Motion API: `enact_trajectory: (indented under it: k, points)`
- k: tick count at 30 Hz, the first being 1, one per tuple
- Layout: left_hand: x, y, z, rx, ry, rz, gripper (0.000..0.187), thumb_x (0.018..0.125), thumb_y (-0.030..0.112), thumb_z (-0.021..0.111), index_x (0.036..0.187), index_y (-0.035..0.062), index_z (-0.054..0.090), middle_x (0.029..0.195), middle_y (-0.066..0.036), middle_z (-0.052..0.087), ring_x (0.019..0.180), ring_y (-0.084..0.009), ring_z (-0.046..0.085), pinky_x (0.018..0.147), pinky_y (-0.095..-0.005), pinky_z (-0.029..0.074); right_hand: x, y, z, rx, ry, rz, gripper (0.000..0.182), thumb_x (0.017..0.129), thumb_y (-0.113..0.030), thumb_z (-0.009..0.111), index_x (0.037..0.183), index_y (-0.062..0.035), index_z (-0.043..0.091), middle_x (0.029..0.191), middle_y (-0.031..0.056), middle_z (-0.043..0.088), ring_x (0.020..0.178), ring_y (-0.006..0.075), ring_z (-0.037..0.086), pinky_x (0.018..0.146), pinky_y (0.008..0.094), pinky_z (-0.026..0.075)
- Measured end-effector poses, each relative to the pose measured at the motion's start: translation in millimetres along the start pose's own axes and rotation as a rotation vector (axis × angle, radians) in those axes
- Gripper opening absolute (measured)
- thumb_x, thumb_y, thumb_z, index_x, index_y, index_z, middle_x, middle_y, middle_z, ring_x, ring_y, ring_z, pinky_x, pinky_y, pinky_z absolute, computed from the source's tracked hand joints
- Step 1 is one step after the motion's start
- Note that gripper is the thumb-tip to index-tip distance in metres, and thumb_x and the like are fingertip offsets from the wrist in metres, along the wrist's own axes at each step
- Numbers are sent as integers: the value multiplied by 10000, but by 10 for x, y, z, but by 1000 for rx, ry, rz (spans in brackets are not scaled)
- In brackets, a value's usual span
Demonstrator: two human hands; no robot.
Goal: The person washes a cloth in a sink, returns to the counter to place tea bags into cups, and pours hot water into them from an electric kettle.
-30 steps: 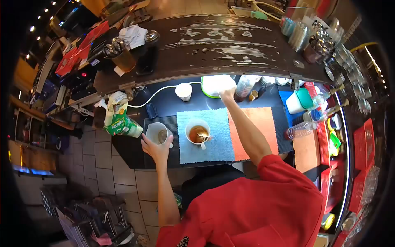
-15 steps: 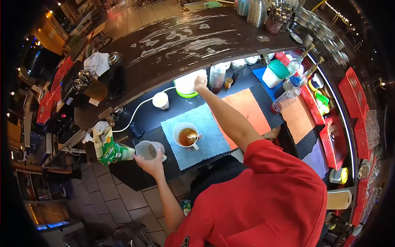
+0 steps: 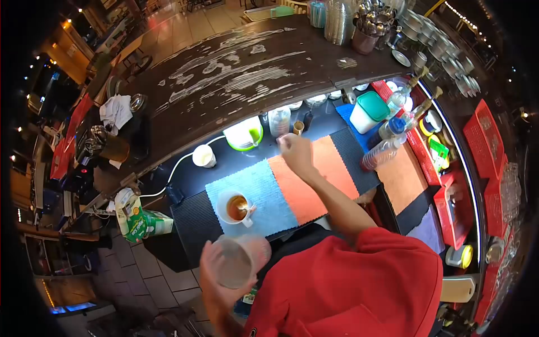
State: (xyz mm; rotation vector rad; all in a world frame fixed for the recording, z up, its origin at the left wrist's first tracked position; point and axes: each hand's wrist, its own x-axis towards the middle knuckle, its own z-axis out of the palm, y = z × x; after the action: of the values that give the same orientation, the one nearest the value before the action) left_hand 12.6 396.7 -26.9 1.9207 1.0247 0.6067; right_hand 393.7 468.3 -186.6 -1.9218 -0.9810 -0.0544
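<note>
My left hand (image 3: 211, 283) is wrapped round a clear plastic jug (image 3: 234, 264), held tilted in front of the counter's near edge and somewhat blurred. My right hand (image 3: 296, 153) hovers over the upper part of the orange cloth (image 3: 314, 188), beside a small bamboo-coloured cup (image 3: 298, 128). Its fingers are curled, and whatever they may hold is hidden. A white cup (image 3: 227, 197) of brown tea with what looks like a tea bag stands on the blue cloth (image 3: 275, 208). Behind it is a brightly lit white container with a green rim (image 3: 245, 147).
A white tub (image 3: 204, 156) stands behind the blue cloth. Green-and-white cartons (image 3: 147, 226) sit at the left corner. Bottles (image 3: 384, 153), a green-lidded container (image 3: 370, 110) and red baskets (image 3: 453, 208) line the right side. A worn dark ledge (image 3: 236, 73) overhangs the back.
My left hand has drawn the jug down and right, away from the cartons and towards my body. My right hand has left the bright container, moving over the orange cloth. The view has shifted slightly.
</note>
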Motion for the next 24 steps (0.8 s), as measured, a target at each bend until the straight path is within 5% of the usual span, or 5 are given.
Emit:
enact_trajectory:
  k: [3,7,9,11,24]
  points:
    - [283,19,650,-240,-42,-71,1009,526,205,911,1382,-13,424,1383,-176,506,1239,-321,518,1012,-370,439,301,655,-478,-47,301,192,120,840,-128,621,772,-45,675,612,69,620,523,225,547,523,352,440]
    - [896,-291,1640,22,19,-73,1005,556,185,891,1394,-43,384,1367,-214,481,1230,-358,500,1046,-395,414,1310,2320,-217,-584,266,159,310,833,-248,653,1049,-27,675,961,144,707,776,324,668,701,404,522]
    - [1098,-459,2038,183,109,-43,1005,597,177,869,1414,-58,331,1327,-238,476,1201,-374,502,1030,-415,428,1852,2769,6,189,74,179,486,877,-378,609,1238,-54,640,1138,121,693,999,343,656,878,444,505]
    - [1195,-643,2348,176,175,-71,1011,608,183,863,1423,-50,312,1332,-243,457,1194,-386,500,1027,-426,427,2162,3396,435,-365,152,-430,578,926,-448,525,1366,-73,540,1324,138,605,1161,345,599,974,445,477]
    - [1242,-707,2529,158,279,-137,1010,645,171,837,1449,-16,256,1338,-242,403,1187,-415,484,1017,-465,425,2091,2900,424,-142,19,-150,570,914,-407,571,1376,-76,522,1344,142,577,1198,368,552,1024,459,436]
